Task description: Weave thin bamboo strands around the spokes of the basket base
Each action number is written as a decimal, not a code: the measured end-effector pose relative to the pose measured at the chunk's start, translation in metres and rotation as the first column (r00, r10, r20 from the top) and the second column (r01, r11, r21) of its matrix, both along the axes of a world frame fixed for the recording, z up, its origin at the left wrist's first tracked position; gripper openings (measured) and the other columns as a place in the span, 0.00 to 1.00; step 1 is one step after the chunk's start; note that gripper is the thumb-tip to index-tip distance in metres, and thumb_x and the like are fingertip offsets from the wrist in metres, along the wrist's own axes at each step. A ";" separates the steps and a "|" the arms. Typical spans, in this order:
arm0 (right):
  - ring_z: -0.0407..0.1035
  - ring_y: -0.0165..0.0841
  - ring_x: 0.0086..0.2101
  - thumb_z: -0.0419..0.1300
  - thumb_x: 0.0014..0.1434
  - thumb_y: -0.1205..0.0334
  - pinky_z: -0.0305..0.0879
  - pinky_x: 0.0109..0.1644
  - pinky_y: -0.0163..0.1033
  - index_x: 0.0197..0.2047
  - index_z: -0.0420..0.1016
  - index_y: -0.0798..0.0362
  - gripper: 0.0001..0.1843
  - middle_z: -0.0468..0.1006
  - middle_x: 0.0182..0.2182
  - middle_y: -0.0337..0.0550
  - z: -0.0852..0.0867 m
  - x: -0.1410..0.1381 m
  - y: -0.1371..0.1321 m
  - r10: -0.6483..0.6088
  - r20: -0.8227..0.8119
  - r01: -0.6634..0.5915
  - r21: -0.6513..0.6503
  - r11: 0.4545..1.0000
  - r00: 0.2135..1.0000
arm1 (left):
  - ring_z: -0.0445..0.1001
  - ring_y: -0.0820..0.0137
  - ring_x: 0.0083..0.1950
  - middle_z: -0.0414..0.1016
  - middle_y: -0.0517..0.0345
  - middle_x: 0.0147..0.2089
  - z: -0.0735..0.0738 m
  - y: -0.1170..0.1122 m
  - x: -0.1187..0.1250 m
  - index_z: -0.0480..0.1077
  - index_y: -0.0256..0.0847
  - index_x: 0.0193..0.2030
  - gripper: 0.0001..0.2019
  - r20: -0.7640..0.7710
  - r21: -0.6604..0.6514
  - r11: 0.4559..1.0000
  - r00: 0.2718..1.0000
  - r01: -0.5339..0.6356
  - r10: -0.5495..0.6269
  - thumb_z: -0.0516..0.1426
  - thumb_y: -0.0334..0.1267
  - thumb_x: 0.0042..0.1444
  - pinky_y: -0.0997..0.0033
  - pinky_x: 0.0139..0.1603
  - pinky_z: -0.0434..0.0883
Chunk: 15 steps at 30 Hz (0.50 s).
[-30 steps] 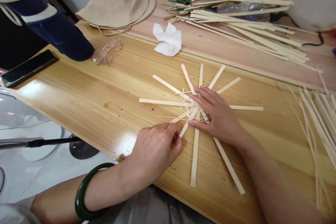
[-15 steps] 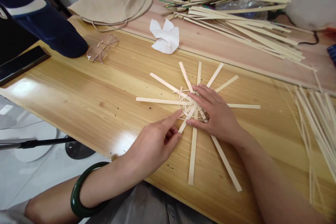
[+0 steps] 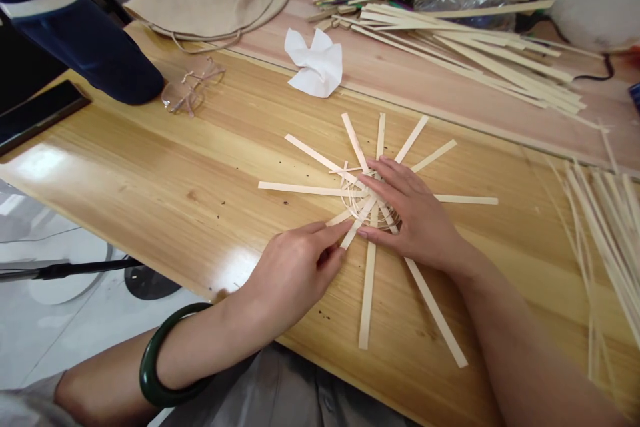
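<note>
Wooden surface (image 3: 150,173) holds a bamboo-strip star (image 3: 310,189) under the right hand (image 3: 417,220), fingers spread. Any pinch by the left hand (image 3: 293,277), at seven o'clock, is unclear. Lifting could loosen strips.

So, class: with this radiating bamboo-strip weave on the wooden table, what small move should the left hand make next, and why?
Probably lift the flat pale bamboo spoke by the left hand and pass the thin curved weaving strand under it: the right hand pins the centre, leaving the left hand free.
</note>
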State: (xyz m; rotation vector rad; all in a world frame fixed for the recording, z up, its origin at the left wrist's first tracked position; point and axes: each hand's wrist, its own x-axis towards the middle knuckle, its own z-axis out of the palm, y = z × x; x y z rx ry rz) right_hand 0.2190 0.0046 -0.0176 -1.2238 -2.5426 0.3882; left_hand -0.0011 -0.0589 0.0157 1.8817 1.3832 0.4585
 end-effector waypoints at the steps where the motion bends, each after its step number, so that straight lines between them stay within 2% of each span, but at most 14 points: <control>1: 0.46 0.44 0.69 0.58 0.61 0.40 0.47 0.72 0.57 0.69 0.60 0.54 0.40 0.56 0.70 0.50 0.000 0.000 0.000 0.004 0.005 -0.004 -0.002 1.000 1.000 | 0.75 0.70 0.34 0.78 0.59 0.38 0.000 -0.001 -0.001 0.71 0.45 0.60 0.19 0.062 -0.052 0.998 0.997 -0.032 0.035 0.56 0.32 0.62 0.72 0.33 0.71; 3: 0.46 0.44 0.69 0.58 0.61 0.39 0.47 0.72 0.57 0.69 0.59 0.54 0.40 0.56 0.70 0.50 -0.001 0.001 0.001 0.009 0.010 -0.009 -0.006 1.000 1.000 | 0.76 0.71 0.33 0.76 0.62 0.34 -0.001 -0.002 -0.002 0.68 0.45 0.62 0.21 0.268 -0.222 0.973 0.955 -0.070 0.129 0.55 0.34 0.63 0.72 0.35 0.73; 5: 0.47 0.44 0.69 0.57 0.61 0.38 0.47 0.72 0.57 0.69 0.59 0.53 0.41 0.56 0.70 0.50 -0.001 0.001 0.001 0.008 0.007 -0.008 -0.005 1.000 1.000 | 0.79 0.71 0.35 0.74 0.62 0.34 -0.001 -0.005 -0.002 0.65 0.42 0.63 0.21 0.470 -0.410 0.911 0.845 -0.046 0.255 0.54 0.34 0.63 0.69 0.38 0.76; 7: 0.47 0.44 0.69 0.57 0.61 0.37 0.47 0.72 0.57 0.69 0.60 0.53 0.41 0.56 0.70 0.49 -0.001 0.001 0.001 0.002 0.000 -0.002 -0.003 1.000 1.000 | 0.80 0.69 0.38 0.75 0.59 0.38 -0.001 -0.008 -0.003 0.65 0.39 0.57 0.16 0.565 -0.477 0.878 0.750 -0.042 0.343 0.54 0.33 0.63 0.68 0.41 0.78; 8: 0.47 0.44 0.69 0.56 0.61 0.37 0.47 0.72 0.57 0.69 0.59 0.52 0.40 0.56 0.70 0.49 -0.002 0.001 0.001 0.000 -0.003 0.000 -0.004 1.000 1.000 | 0.80 0.69 0.40 0.75 0.58 0.39 -0.002 -0.010 -0.003 0.67 0.39 0.53 0.13 0.571 -0.450 0.891 0.747 -0.063 0.341 0.55 0.32 0.62 0.69 0.42 0.78; 9: 0.47 0.44 0.69 0.56 0.61 0.37 0.47 0.72 0.57 0.69 0.59 0.52 0.40 0.56 0.70 0.48 -0.002 0.001 0.001 -0.003 -0.004 0.003 -0.005 1.000 1.000 | 0.79 0.70 0.41 0.76 0.58 0.40 -0.002 -0.011 -0.004 0.68 0.39 0.49 0.09 0.550 -0.386 0.918 0.776 -0.091 0.308 0.55 0.31 0.62 0.70 0.43 0.77; 12: 0.47 0.44 0.69 0.57 0.61 0.38 0.47 0.72 0.58 0.69 0.59 0.52 0.40 0.56 0.70 0.48 -0.002 0.000 0.001 -0.008 0.002 0.008 -0.009 1.000 1.000 | 0.77 0.72 0.45 0.78 0.57 0.42 -0.007 -0.014 -0.005 0.73 0.39 0.44 0.07 0.370 -0.041 0.992 0.920 -0.122 0.128 0.55 0.28 0.63 0.73 0.48 0.74; 13: 0.47 0.44 0.69 0.57 0.61 0.39 0.47 0.72 0.58 0.69 0.59 0.52 0.40 0.56 0.70 0.48 -0.002 0.000 0.001 -0.009 0.003 0.009 -0.007 1.000 1.000 | 0.75 0.71 0.49 0.78 0.57 0.44 -0.009 -0.014 -0.006 0.74 0.39 0.45 0.08 0.293 0.087 0.991 0.954 -0.097 0.068 0.55 0.28 0.64 0.71 0.52 0.73; 15: 0.48 0.44 0.69 0.57 0.61 0.40 0.47 0.72 0.57 0.69 0.60 0.52 0.39 0.57 0.70 0.48 -0.002 0.000 0.001 -0.009 0.002 0.009 0.000 1.000 1.000 | 0.70 0.68 0.59 0.78 0.55 0.49 -0.013 -0.014 -0.007 0.74 0.39 0.49 0.10 0.170 0.294 0.955 0.985 -0.035 -0.016 0.55 0.27 0.64 0.68 0.62 0.69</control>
